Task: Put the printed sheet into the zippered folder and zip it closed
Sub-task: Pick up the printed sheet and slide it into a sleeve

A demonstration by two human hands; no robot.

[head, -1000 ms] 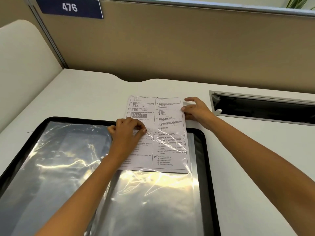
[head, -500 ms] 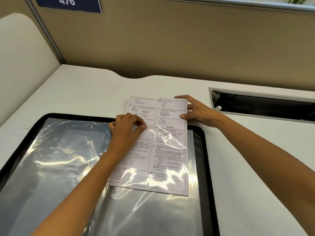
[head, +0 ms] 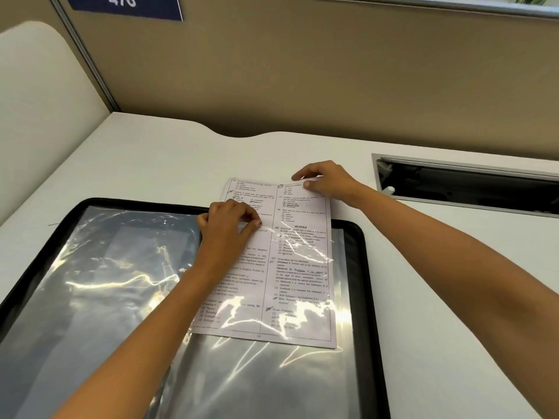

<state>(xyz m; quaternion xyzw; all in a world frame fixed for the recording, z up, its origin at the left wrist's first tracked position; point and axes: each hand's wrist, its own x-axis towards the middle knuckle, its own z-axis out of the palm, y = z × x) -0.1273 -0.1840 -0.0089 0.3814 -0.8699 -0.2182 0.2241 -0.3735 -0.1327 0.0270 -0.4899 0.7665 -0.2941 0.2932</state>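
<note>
The zippered folder lies open on the desk, black-edged, with shiny clear sleeves inside. The printed sheet is most of the way into the right-hand clear sleeve; its top part sticks out past the folder's far edge. My left hand pinches the sleeve's top edge over the sheet's left column. My right hand grips the sheet's top right corner between thumb and fingers. The sheet's left column is partly hidden by my left hand and forearm.
A white desk carries the folder. A recessed cable slot with a metal frame is at the right rear. Beige partition walls close off the back and left. A blue number sign hangs top left.
The sheet has slid towards me, deeper into the clear sleeve. My right hand moved from the sheet's right edge to its top right corner. My left hand stayed on the sleeve opening.
</note>
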